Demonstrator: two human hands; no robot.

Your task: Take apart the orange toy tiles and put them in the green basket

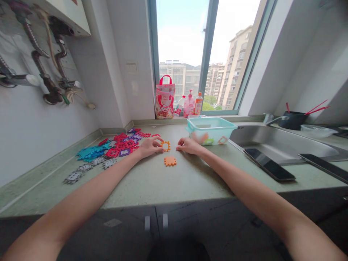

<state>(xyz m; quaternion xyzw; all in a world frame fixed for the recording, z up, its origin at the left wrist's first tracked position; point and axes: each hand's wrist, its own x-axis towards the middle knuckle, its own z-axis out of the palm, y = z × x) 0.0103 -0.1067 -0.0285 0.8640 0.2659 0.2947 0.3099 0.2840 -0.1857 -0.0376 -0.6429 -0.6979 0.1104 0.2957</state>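
My left hand (150, 146) rests on the green counter (152, 181), its fingers pinched on an orange open-frame puzzle tile (165, 145). My right hand (189, 145) lies just right of that tile, fingers curled low on the counter; nothing shows in them. A solid orange tile (170, 161) lies flat a little nearer to me, between both hands. Left of my left hand is a heap of red and purple tiles (125, 143), then blue tiles (91, 152) and a row of grey tiles (87, 168).
A teal plastic tub (210, 129) with a few tiles inside stands right of my right hand. Further right is a steel sink (274, 145) with a phone (269, 165) on its edge. A red bag (165, 97) and bottles (190, 105) stand on the window sill.
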